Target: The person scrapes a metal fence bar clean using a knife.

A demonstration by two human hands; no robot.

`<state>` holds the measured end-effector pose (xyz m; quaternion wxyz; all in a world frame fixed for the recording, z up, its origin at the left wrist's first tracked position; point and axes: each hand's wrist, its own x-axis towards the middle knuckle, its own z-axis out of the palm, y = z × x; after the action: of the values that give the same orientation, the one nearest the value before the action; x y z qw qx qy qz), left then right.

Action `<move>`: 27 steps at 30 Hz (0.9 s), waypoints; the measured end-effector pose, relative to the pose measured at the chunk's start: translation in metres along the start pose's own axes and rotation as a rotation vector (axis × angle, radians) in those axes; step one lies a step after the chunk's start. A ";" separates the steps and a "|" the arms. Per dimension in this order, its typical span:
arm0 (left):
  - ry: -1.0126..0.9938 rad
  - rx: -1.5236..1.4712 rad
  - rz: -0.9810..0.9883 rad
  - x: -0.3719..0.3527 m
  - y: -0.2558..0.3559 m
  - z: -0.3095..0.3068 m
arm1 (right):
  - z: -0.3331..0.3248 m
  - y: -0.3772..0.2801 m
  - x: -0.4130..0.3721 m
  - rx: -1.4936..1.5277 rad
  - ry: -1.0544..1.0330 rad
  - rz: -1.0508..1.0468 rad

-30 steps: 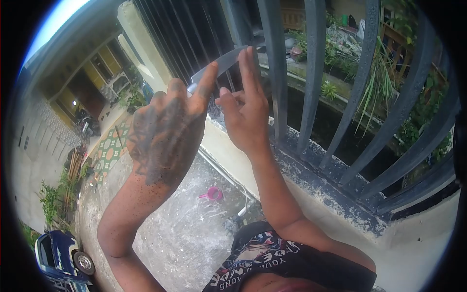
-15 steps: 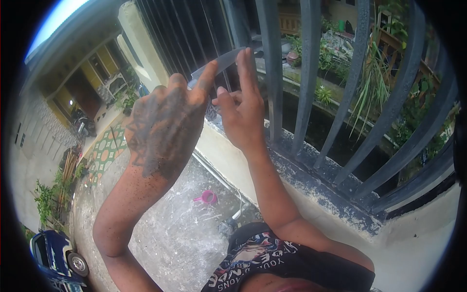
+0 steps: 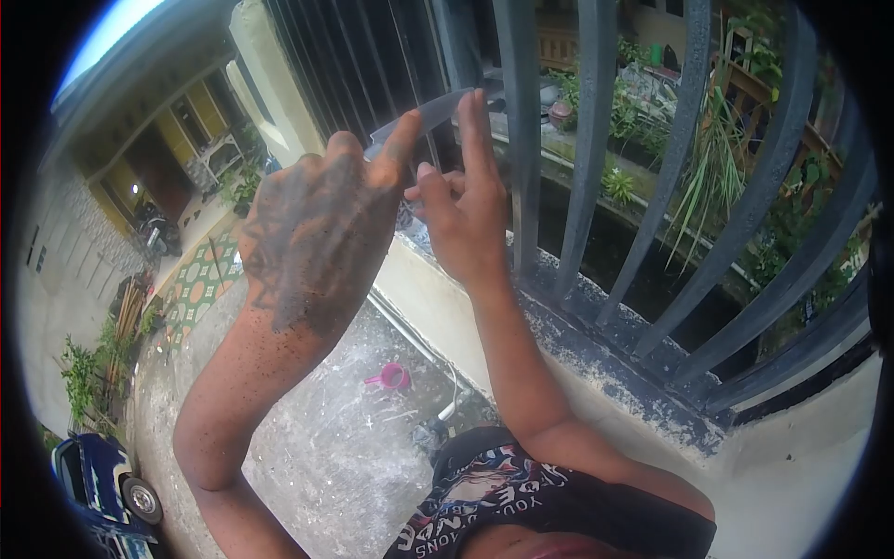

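Note:
Out in front of me, close to the dark metal bars, both hands are at a thin, pale grey translucent strip (image 3: 436,115). My left hand (image 3: 321,224), with a dark pattern and smudges on its back, grips the strip's left end. Its index finger lies along the strip, and the other fingers curl out of sight. My right hand (image 3: 466,205) holds the right end near the tips of its raised fingers. The thumb is bent, lower down. What the strip is exactly, I cannot make out.
A row of dark metal fence bars (image 3: 589,149) stands on a low wall (image 3: 438,289) to the right. A pink dipper (image 3: 391,376) lies on the concrete floor (image 3: 317,429) beneath my arms, near a white pipe (image 3: 452,408). A blue vehicle (image 3: 98,484) is at lower left.
Both hands keep hold of the strip in nearly the same place. The strip looks slightly flatter in angle, and the view has shifted a little.

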<state>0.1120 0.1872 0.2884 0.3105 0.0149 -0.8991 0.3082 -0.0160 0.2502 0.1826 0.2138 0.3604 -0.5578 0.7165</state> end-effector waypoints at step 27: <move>-0.004 0.094 0.010 0.007 -0.007 0.011 | 0.005 0.005 0.000 -0.051 0.039 -0.023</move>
<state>0.1014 0.1761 0.2895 0.3064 0.0257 -0.8843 0.3515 -0.0181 0.2442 0.1800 0.2417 0.3472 -0.5674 0.7065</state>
